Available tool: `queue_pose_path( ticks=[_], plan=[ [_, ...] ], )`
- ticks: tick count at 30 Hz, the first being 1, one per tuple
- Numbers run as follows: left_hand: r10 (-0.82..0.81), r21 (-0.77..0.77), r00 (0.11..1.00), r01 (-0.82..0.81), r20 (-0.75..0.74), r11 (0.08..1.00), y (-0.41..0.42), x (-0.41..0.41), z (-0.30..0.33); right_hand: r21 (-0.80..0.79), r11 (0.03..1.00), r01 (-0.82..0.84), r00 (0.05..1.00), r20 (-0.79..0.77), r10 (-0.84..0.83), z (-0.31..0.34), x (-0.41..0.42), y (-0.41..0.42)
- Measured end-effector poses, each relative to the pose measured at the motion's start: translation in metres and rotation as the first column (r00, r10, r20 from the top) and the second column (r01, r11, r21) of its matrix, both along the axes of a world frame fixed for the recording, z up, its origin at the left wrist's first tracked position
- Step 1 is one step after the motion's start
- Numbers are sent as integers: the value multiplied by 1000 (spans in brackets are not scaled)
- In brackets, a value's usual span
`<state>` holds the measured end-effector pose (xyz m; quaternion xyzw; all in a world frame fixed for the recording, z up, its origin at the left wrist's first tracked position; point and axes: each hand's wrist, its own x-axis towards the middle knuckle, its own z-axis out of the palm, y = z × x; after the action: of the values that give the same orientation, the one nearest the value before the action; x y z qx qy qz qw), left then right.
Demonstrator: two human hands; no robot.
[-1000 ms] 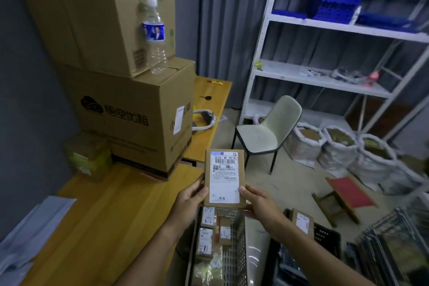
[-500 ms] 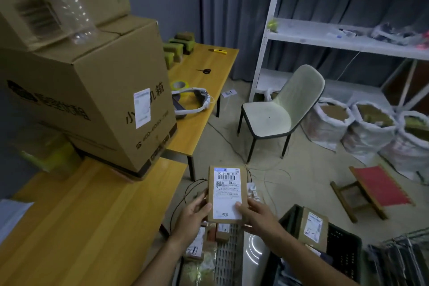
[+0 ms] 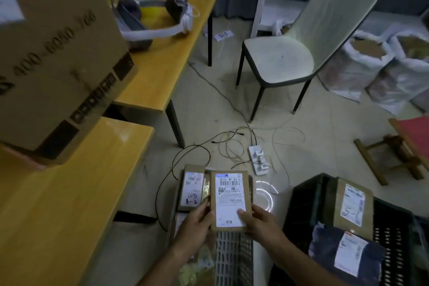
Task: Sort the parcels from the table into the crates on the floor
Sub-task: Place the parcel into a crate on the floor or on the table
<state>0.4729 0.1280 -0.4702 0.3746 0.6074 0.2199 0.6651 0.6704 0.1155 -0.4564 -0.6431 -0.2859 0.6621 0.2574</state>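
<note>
Both forearms are bare to the frame edge, left hand and right hand ungloved.

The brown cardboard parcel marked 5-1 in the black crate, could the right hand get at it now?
Probably not yet: the right hand and left hand both grip the labelled brown parcel. The 5-1 parcel itself lies uncovered.

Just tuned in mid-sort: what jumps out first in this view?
The small parcel with a white label, held by the left hand and right hand low in the middle, above the pale crate. Right of it, a black crate holds a parcel marked 5-1 and a dark bag. A big carton fills the table at left.
</note>
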Motion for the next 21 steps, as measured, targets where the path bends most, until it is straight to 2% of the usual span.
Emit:
queue_pose_path(
  ticks=[4, 6, 8, 10, 13, 16, 21],
  plan=[
    [-191, 17, 970, 196, -150, 980, 19, 0, -77, -19, 997, 79, 997, 7, -79, -93, -1, 8],
    [-246, 61, 918, 278, -312, 959, 31, 0, -105, -28, 995, 98, 995, 4, -98, -135, -1, 13],
    [-215, 144, 851, 318, -479, 937, 46, -3, -129, -29, 993, 112, 994, 10, -112, -176, -1, 19],
    [-214, 181, 738, 416, -640, 891, 61, -7, -152, -31, 994, 105, 994, 29, -104, -214, -1, 25],
    [-301, 22, 483, 556, -822, 831, 80, -9, -178, -49, 992, 115, 992, 54, -112, -260, -6, 36],
    [-294, -17, 340, 629, -893, 777, 91, -6, -187, -70, 987, 147, 987, 73, -142, -294, -13, 48],
    [-299, -77, 224, 668, -928, 740, 93, -5, -195, -74, 987, 141, 986, 105, -133, -332, -25, 65]
  ],
)
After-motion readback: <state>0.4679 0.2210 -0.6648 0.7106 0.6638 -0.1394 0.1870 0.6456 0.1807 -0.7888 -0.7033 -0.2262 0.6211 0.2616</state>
